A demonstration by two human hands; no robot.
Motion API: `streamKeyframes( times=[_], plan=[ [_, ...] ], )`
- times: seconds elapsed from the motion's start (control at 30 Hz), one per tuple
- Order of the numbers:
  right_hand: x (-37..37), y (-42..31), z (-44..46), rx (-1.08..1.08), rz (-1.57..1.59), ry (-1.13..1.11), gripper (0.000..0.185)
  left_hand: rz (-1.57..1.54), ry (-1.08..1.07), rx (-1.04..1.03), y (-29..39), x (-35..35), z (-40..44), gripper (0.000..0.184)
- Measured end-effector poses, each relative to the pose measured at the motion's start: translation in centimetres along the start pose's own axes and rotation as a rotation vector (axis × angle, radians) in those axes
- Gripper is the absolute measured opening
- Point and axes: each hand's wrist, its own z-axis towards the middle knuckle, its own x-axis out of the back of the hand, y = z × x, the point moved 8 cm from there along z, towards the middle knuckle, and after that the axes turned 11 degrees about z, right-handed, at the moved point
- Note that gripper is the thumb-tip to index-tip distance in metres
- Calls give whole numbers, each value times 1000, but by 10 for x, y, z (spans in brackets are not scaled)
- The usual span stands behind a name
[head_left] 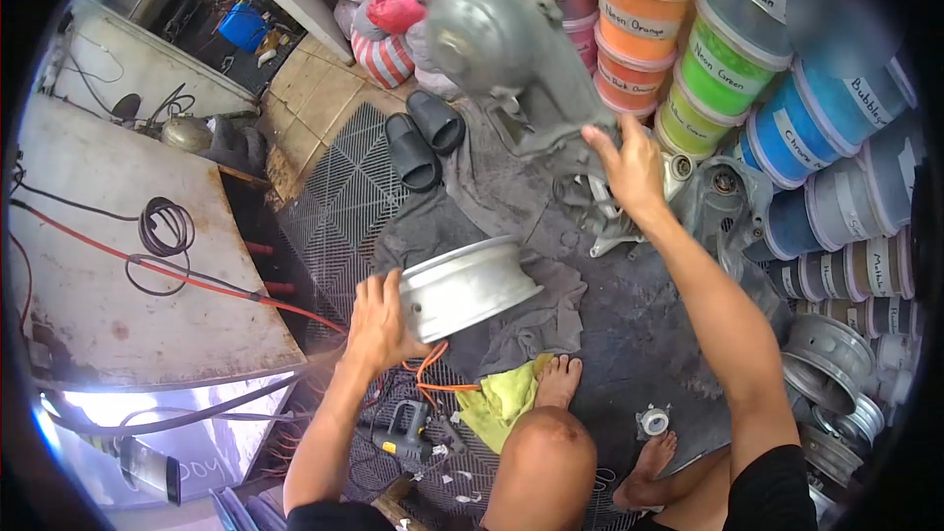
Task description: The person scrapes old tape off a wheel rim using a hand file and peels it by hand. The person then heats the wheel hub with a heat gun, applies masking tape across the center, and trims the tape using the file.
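My left hand grips the edge of a silver wheel rim, which is tilted on its side over dark cloths. My right hand is closed around the narrow end of a large grey metal engine casing, held up with its rounded end away from me. Beside and below that hand, more grey cast metal parts rest on the dark floor covering. A small round metal part lies by my right foot. How my right fingers wrap beneath the casing is hidden.
Labelled colour tubs are stacked at the right, with more wheel rims below them. Black slippers lie ahead. A yellow-green cloth and a dark power tool lie near my feet. An orange cable crosses the worn bench at left.
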Motion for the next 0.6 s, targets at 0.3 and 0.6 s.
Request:
streamKeyframes(
  times=[0.3,0.6],
  plan=[
    [-128,118,-58,-509,-202,-295,55,-128,34,100,-56,-31,-26,114],
    [-167,156,-45,-596,-306,-447,49,-118,-12,88,-51,-37,-18,118]
  ],
)
